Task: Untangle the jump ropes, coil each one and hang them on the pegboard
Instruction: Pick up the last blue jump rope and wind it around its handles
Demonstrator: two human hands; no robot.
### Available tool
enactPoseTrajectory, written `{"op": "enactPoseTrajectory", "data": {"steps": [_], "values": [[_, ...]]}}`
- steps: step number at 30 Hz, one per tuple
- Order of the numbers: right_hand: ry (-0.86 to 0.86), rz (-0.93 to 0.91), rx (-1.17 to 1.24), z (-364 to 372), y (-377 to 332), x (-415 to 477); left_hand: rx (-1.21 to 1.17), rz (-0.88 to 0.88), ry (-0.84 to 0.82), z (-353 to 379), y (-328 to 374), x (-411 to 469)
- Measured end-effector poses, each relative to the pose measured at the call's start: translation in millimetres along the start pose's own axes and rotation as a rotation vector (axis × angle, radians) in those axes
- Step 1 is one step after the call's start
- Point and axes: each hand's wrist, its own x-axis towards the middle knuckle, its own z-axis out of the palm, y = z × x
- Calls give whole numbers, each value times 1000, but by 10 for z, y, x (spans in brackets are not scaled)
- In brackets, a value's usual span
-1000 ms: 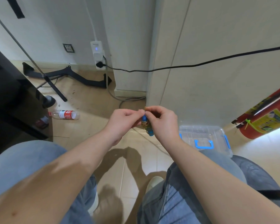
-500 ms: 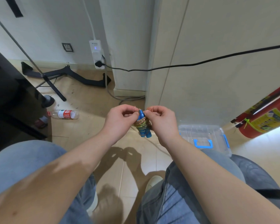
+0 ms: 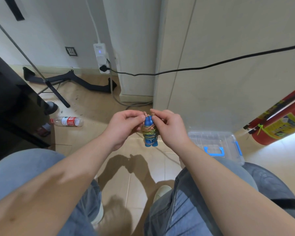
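Hands are meeting low between the knees. The left hand (image 3: 124,127) is pinching the top of the jump rope (image 3: 149,134), which is hanging upright between both hands, long axis vertical, wound round its blue handles (image 3: 148,122). The right hand (image 3: 169,129) is pinching that same top end, equally near.

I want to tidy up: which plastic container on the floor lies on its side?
The red-labelled bottle, its cap pointing left; the blue-latched box sits upright.
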Motion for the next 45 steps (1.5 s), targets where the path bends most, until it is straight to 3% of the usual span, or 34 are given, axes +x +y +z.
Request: {"op": "enactPoseTrajectory", "data": {"steps": [3, 6, 12, 18, 27, 35, 38, 45], "values": [[-67, 34, 92, 13, 1, -19, 23, -86, -18, -23, 23, 6], [-100, -21, 19, 24, -6, -44, 108, -89, -61, -15, 3, -4], [-126, -177, -135, 14, -79, -64, 296, -32, 113, 25, -64, 17], [-211, -249, -251, 53, -49, -89, 268, -27, 186, -6, -47, 16], [-50, -90, -248, 17, -94, -61, 121, -95, 85, -13, -1, -38], [-4, -66, -187, -22, -87, -51, 204, -24, 54, -27, -3, -44], [36, 34, -51, -51, -47, 13, 224, 11, 53, -21, 9, -39], [-178, 84, 44, -123, 7, 64, 298, 102, 45, -25, 9, -74]]}}
